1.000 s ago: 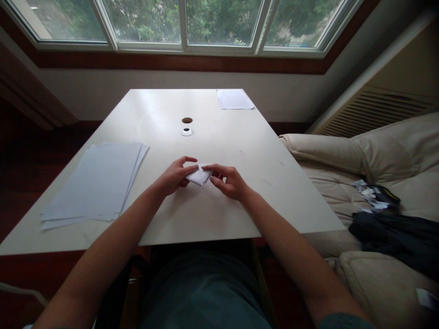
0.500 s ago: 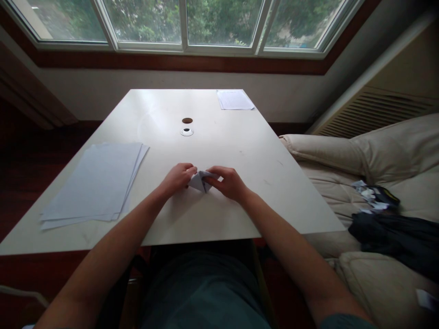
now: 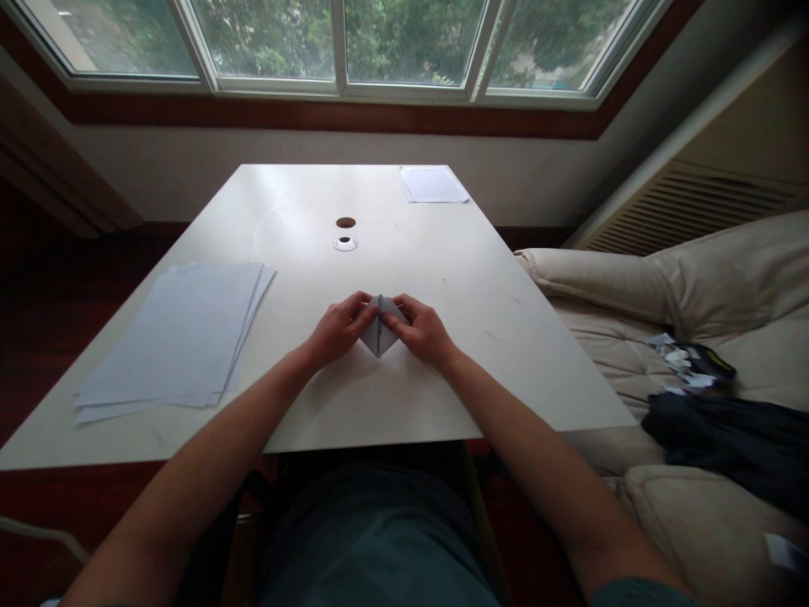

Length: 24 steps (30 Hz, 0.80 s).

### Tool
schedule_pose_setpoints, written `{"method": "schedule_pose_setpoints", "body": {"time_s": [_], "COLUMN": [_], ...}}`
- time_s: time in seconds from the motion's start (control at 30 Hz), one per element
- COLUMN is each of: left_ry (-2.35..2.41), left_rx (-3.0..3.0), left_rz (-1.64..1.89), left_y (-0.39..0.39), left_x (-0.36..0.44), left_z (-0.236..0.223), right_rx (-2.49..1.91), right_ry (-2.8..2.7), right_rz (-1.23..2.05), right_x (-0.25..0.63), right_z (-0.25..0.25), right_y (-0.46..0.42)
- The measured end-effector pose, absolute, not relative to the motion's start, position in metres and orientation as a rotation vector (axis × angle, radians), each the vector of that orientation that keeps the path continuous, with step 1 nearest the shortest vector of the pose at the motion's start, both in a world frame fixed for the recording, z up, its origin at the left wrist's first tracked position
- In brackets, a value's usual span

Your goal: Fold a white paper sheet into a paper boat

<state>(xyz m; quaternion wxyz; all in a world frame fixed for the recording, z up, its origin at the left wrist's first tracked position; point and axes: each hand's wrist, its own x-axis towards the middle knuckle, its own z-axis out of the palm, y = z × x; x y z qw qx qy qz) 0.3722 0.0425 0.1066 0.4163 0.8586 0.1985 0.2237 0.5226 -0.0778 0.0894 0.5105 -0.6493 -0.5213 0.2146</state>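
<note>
Between my hands is a small folded paper (image 3: 379, 339), diamond-shaped, with a crease or slit down its middle and one corner pointing toward me. My left hand (image 3: 345, 324) grips its left side, the thumb on the near face and the fingers behind. On the right side my right hand (image 3: 422, 327) pinches it the same way, thumb near the middle line. Both hands are low over the white table (image 3: 379, 405); whether the paper's lower tip touches the tabletop I cannot tell. The paper's back is hidden by my fingers.
A loose stack of white sheets (image 3: 170, 333) lies on the table's left side. Papers with faint print (image 3: 433, 184) sit at the far right corner. A cable hole (image 3: 345, 222) and a ring-shaped cover (image 3: 345, 244) are mid-table. To the right stands a beige sofa (image 3: 594, 295) with dark cloth (image 3: 720, 438).
The folded paper has turned from an angled, partly opened shape to a flatter, symmetrical diamond facing me. My left hand has moved right and closer to my right hand, both thumbs now near the middle.
</note>
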Motion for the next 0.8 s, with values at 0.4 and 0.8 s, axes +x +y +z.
{"method": "schedule_pose_setpoints", "body": {"time_s": [0.4,0.8], "left_ry": [0.506,0.506], "left_rx": [2.055,2.003], "left_rz": [0.453,0.471], "left_y": [0.0442,0.0411], "left_x": [0.3756,0.3759], "left_z": [0.0984,0.1004], "right_rx": [-1.622,-1.630], "right_ry": [-1.351,-1.362], "right_rz": [0.551,0.475], "right_x": [0.5189,0.5179], "right_z": [0.0885,0.0913], "right_y": [-0.0775,-0.0769]}}
